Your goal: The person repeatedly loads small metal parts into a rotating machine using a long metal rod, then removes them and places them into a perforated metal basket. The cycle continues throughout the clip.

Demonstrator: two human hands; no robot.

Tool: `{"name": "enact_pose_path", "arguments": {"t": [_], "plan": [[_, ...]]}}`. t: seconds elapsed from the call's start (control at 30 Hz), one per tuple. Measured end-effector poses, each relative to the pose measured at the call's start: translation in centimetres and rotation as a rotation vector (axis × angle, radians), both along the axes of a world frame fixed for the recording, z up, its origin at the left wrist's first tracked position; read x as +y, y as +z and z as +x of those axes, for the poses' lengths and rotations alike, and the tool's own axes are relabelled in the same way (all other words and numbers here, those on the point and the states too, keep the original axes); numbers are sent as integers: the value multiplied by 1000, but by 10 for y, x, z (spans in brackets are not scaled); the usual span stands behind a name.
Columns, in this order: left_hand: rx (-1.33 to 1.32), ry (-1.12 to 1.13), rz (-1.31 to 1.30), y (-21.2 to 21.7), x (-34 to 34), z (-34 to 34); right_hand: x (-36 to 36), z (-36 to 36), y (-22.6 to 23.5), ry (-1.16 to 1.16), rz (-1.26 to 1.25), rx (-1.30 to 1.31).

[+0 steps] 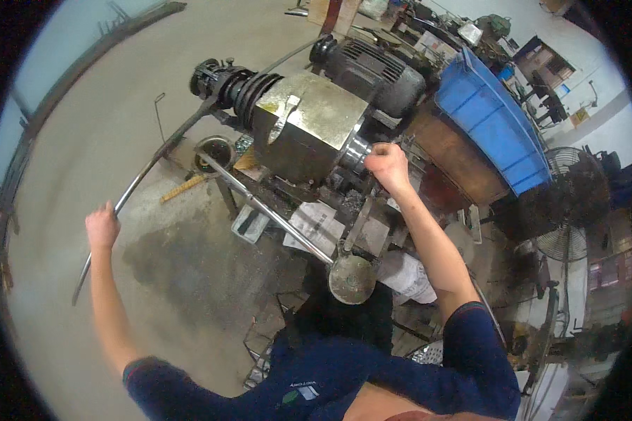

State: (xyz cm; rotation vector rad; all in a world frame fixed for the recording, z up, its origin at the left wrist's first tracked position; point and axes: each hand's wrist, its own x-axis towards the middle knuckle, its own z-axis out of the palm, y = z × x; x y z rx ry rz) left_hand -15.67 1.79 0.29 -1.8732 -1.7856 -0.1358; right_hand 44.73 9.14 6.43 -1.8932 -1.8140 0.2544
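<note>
My left hand [103, 226] is closed around a long dark lever bar [142, 179], which runs up to the pulley end of a belt-driven lathe headstock [316, 105]. My right hand [387, 167] is at the opposite end, fingers curled against the shiny round metal spindle nose [356, 153]. Whatever those fingers pinch is hidden. An adjustable wrench-like tool [284, 119] rests on the headstock's upper edge. In front of the machine a bright metal rod [274, 217] slants down to a round, dusty metal disc [352, 279] near my lap.
A dark electric motor [372, 70] sits behind the headstock. A blue plastic bin [491, 116] stands on the right, with a standing fan [565, 210] beyond it. Papers [316, 228], a small white tray [250, 223] and a yellow-handled tool [182, 188] lie around the machine.
</note>
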Motion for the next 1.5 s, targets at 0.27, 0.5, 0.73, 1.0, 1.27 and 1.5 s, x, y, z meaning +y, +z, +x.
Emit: {"name": "enact_pose_path", "arguments": {"t": [0.27,0.5,0.73,1.0,1.27,1.5], "plan": [[-256,450,-303,5,24,7,-47,14,37,164,132,108],[-1161,-103,105,-78,26,152,-178,133,34,-75,227,165],[-267,-192,-774,-177,41,252,-337,230,-15,-576,-40,142],[-174,-133,-656,-137,55,236,-403,309,-50,-800,-146,-204],[-1360,-164,-518,-83,62,212,-437,375,-89,-1003,-499,-493],[-1684,7,-496,-49,71,249,-462,326,-102,-944,-237,-535]]}}
